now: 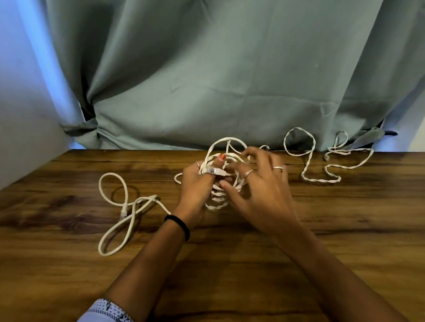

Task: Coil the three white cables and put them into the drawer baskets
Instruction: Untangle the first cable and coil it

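Observation:
My left hand (195, 183) grips a bundle of white cable loops (221, 158) above the wooden table (234, 256), its thumb pinning a clear plug against the loops. My right hand (258, 185) reaches into the same bundle with its fingers spread and partly curled among the strands. A smooth white cable (117, 217) lies in loose loops on the table to the left, one end running under my left wrist. A twisted white cable (327, 171) sprawls at the back right. No drawer or basket is in view.
A grey-green curtain (227, 76) hangs behind the table's far edge. A pale wall (17, 119) closes off the left side. Bare wood stretches across the front of the table.

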